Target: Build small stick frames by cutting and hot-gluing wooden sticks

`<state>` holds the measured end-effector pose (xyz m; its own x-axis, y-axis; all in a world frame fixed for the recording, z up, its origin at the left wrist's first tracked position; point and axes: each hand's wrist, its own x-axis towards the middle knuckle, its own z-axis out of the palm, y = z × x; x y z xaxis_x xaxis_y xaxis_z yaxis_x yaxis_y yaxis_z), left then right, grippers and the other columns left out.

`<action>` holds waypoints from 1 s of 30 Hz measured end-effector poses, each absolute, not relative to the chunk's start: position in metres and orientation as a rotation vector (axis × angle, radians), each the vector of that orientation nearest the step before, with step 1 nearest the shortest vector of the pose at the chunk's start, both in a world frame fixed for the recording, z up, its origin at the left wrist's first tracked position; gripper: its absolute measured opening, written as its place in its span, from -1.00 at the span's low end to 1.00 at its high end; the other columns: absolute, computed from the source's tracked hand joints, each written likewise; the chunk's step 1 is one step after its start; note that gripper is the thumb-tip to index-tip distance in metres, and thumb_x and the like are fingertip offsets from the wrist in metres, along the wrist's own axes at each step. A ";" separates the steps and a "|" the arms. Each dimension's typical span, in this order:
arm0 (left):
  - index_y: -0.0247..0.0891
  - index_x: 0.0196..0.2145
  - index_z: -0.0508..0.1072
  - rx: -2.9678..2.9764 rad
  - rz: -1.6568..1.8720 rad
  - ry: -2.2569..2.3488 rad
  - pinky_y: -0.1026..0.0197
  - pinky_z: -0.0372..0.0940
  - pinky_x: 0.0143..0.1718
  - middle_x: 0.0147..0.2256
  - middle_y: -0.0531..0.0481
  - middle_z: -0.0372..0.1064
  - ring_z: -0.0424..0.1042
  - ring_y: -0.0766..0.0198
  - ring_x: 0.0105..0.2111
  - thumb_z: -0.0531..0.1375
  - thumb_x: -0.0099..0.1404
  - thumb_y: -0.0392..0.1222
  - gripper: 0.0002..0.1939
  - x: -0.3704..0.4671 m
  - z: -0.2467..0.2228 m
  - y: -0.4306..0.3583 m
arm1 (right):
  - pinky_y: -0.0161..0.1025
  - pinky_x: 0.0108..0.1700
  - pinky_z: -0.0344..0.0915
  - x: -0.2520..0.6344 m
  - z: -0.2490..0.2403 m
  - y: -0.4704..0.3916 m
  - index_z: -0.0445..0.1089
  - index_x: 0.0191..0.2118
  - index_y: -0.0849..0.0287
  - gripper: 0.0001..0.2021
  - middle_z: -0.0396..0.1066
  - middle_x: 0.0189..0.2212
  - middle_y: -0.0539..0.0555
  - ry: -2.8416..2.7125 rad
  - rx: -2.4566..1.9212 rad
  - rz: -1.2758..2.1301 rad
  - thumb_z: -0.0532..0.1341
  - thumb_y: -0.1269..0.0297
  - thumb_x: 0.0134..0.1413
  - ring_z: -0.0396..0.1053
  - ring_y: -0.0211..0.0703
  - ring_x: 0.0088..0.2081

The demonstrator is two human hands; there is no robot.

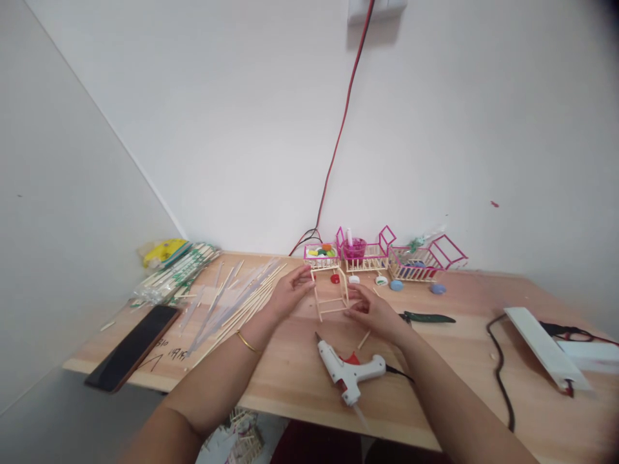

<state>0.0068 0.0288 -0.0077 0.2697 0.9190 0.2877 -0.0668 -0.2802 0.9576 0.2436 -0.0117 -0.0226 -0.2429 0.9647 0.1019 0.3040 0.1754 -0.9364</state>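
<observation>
Head view: left hand [291,291] and right hand [376,314], both loosely curled, hold one wooden-stick frame [331,300] between them; white glue gun [348,374] lies nearside of both.

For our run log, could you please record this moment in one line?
left hand: holding stick frame; right hand: same frame; glue gun: on table

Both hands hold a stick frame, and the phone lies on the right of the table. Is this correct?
Not quite: the head view shows the phone on the left of the table. The left hand and right hand hold the frame.
</observation>
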 end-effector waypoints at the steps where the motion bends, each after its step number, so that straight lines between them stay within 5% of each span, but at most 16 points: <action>1: -0.30 0.05 0.28 1.498 1.218 0.833 0.02 0.22 0.01 -0.07 -0.20 0.36 0.37 0.18 -0.09 0.26 0.09 -0.11 -0.43 0.007 -0.009 0.030 | -0.24 -0.31 0.35 0.243 -0.026 -0.010 0.16 0.03 0.09 -0.46 0.32 -0.15 0.10 -1.677 -1.214 1.087 0.28 0.21 -0.12 0.37 -0.29 -0.41; 6: -0.32 0.03 0.30 1.415 1.178 0.828 0.01 0.21 0.03 -0.09 -0.20 0.37 0.38 0.17 -0.10 0.31 0.02 -0.14 -0.39 0.007 -0.008 0.032 | -0.24 -0.24 0.34 0.242 -0.030 -0.008 0.19 -0.01 0.12 -0.52 0.34 -0.29 0.04 -1.594 -1.161 1.181 0.26 0.14 -0.07 0.38 -0.22 -0.29; 18: -0.28 0.11 0.19 1.371 1.077 0.791 0.02 0.25 -0.02 0.01 -0.25 0.27 0.37 0.16 -0.10 0.36 -0.07 -0.24 -0.22 0.004 -0.002 0.028 | -0.28 -0.36 0.28 0.237 -0.006 -0.020 0.30 -0.17 0.16 -0.65 0.40 -0.37 0.03 -1.617 -1.165 1.295 0.22 0.06 -0.03 0.35 -0.23 -0.38; 30: -0.07 0.18 0.07 2.100 1.033 0.903 0.13 0.23 -0.02 0.08 -0.05 0.22 0.29 0.20 -0.04 0.23 0.06 -0.30 -0.25 0.002 0.002 0.015 | -0.27 -0.39 0.20 0.233 -0.019 -0.019 0.38 -0.36 0.14 -0.86 0.36 -0.53 -0.02 -1.989 -1.274 0.786 0.14 0.22 0.01 0.30 -0.20 -0.45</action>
<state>0.0022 0.0148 0.0021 0.4594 0.7880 0.4098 0.3008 -0.5721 0.7630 0.2330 -0.0189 -0.0185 -0.3247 0.9255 0.1950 0.5425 0.3511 -0.7632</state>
